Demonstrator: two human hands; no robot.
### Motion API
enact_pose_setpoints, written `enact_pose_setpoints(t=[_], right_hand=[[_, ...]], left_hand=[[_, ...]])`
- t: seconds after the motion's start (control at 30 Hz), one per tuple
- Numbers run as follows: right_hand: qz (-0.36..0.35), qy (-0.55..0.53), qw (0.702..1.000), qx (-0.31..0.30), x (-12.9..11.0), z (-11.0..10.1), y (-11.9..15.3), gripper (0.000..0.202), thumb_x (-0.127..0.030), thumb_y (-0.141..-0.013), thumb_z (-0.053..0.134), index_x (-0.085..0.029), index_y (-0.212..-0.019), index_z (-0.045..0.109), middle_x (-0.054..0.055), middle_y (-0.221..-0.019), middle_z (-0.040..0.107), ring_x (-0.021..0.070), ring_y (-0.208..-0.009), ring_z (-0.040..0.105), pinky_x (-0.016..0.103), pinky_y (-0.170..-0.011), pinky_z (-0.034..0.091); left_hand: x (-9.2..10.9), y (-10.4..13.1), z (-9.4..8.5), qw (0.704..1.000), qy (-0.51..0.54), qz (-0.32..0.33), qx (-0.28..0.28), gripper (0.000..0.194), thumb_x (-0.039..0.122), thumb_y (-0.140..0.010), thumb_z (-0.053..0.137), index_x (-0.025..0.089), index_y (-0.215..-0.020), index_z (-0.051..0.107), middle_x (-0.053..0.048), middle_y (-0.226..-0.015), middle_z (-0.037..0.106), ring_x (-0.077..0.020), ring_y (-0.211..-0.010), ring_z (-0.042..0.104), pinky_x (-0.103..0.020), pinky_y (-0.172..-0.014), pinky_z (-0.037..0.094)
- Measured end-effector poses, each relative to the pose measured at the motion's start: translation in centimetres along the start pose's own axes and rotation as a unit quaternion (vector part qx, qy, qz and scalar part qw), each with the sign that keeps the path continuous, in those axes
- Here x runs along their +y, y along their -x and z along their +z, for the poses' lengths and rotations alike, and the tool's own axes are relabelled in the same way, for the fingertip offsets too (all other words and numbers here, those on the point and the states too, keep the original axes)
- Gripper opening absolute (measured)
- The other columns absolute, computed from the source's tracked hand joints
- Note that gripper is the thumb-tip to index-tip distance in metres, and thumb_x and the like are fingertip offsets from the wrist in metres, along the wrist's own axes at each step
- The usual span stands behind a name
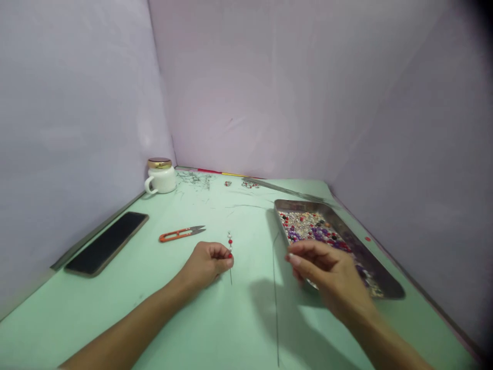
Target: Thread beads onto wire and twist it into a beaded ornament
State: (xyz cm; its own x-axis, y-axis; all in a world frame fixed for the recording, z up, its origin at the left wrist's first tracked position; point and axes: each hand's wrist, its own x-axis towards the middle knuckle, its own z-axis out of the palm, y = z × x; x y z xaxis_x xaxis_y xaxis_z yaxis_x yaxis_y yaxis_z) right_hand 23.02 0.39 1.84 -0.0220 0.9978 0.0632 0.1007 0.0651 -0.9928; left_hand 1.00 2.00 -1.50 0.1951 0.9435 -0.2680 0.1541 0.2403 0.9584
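Observation:
Between thumb and forefinger, my left hand (211, 262) pinches a thin wire strung with red and white beads (230, 241). The beads stand up above the fingertips, and the bare wire end pokes out below them. My right hand (327, 275) is raised at the near left edge of a metal tray (389, 288) of mixed beads (304, 223). Its thumb and forefinger are closed on a small red bead (287, 257), slightly blurred. Part of the tray is hidden behind this hand. A single long wire (276, 308) lies on the table between my hands.
Orange thread snips (181, 234) lie beyond my left hand. A phone (108, 244) rests at the left, with a white lidded mug (162, 177) behind it. Wire scraps (194, 179), finished-looking beaded pieces (250, 184) and a wire bundle (288, 190) lie at the back. Walls enclose the table.

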Motion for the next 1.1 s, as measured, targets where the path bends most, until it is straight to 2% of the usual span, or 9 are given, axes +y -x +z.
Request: enact_pose_setpoints(t=[0.07, 0.17, 0.23, 0.3, 0.47, 0.67, 1.1], right_hand=[[0.070, -0.135, 0.988, -0.033, 0.5, 3.1, 0.5, 0.024, -0.027, -0.058, 0.072, -0.017, -0.079, 0.065, 0.000, -0.060, 0.061, 0.0089, -0.047, 0.051, 0.020, -0.040, 0.040], [0.200, -0.276, 0.938, -0.055, 1.9, 7.0, 0.6, 0.026, -0.023, -0.054, 0.075, -0.014, -0.077, 0.066, 0.003, -0.068, 0.063, 0.0061, -0.049, 0.052, 0.016, -0.041, 0.041], [0.245, -0.321, 0.913, -0.051, 2.8, 8.6, 0.5, 0.027, -0.019, -0.053, 0.076, -0.012, -0.077, 0.066, 0.004, -0.070, 0.064, 0.0052, -0.049, 0.053, 0.014, -0.043, 0.043], [0.262, -0.338, 0.902, -0.053, 3.5, 9.3, 0.5, 0.028, -0.017, -0.054, 0.076, -0.012, -0.079, 0.065, 0.004, -0.072, 0.065, 0.0050, -0.050, 0.055, 0.013, -0.044, 0.045], [0.244, -0.341, 0.904, -0.078, 4.1, 9.2, 1.0, 0.026, -0.018, -0.055, 0.076, -0.012, -0.078, 0.065, 0.004, -0.072, 0.066, 0.0056, -0.050, 0.055, 0.014, -0.044, 0.045], [0.227, -0.332, 0.910, -0.096, 4.4, 8.8, 1.5, 0.026, -0.019, -0.054, 0.076, -0.013, -0.077, 0.065, 0.004, -0.071, 0.066, 0.0060, -0.050, 0.055, 0.015, -0.045, 0.044], [0.221, -0.329, 0.912, -0.103, 4.3, 8.9, 1.5, 0.026, -0.021, -0.053, 0.077, -0.011, -0.076, 0.066, 0.005, -0.068, 0.065, 0.0067, -0.049, 0.054, 0.017, -0.044, 0.043]], left_hand=[[0.5, 0.2, -0.7, 1.000, 0.010, 0.019, 0.009, 0.016, 0.025, -0.062, 0.060, 0.013, -0.058, 0.051, 0.007, -0.043, 0.038, -0.0040, -0.038, 0.029, -0.019, -0.040, 0.020], [1.3, 0.8, -1.7, 0.996, 0.046, 0.063, 0.052, 0.018, 0.027, -0.063, 0.061, 0.013, -0.058, 0.051, 0.006, -0.044, 0.040, -0.0036, -0.039, 0.030, -0.018, -0.039, 0.021], [1.9, 1.3, -2.3, 0.989, 0.073, 0.084, 0.094, 0.018, 0.028, -0.065, 0.061, 0.013, -0.060, 0.051, 0.006, -0.046, 0.041, -0.0030, -0.038, 0.029, -0.018, -0.038, 0.019], [2.3, 1.7, -2.5, 0.984, 0.092, 0.096, 0.121, 0.017, 0.027, -0.066, 0.060, 0.013, -0.062, 0.052, 0.005, -0.049, 0.044, -0.0026, -0.038, 0.030, -0.018, -0.038, 0.018], [2.5, 2.4, -1.8, 0.983, 0.083, 0.119, 0.117, 0.014, 0.025, -0.068, 0.059, 0.013, -0.063, 0.053, 0.002, -0.055, 0.052, -0.0034, -0.038, 0.033, -0.019, -0.038, 0.023], [2.0, 2.6, -0.8, 0.986, 0.029, 0.138, 0.091, 0.012, 0.022, -0.068, 0.057, 0.014, -0.060, 0.053, 0.004, -0.050, 0.049, -0.0053, -0.041, 0.037, -0.020, -0.041, 0.029], [1.5, 2.6, -0.4, 0.986, -0.032, 0.136, 0.095, 0.013, 0.025, -0.068, 0.056, 0.015, -0.060, 0.053, 0.003, -0.053, 0.050, -0.0064, -0.044, 0.038, -0.020, -0.043, 0.032]])
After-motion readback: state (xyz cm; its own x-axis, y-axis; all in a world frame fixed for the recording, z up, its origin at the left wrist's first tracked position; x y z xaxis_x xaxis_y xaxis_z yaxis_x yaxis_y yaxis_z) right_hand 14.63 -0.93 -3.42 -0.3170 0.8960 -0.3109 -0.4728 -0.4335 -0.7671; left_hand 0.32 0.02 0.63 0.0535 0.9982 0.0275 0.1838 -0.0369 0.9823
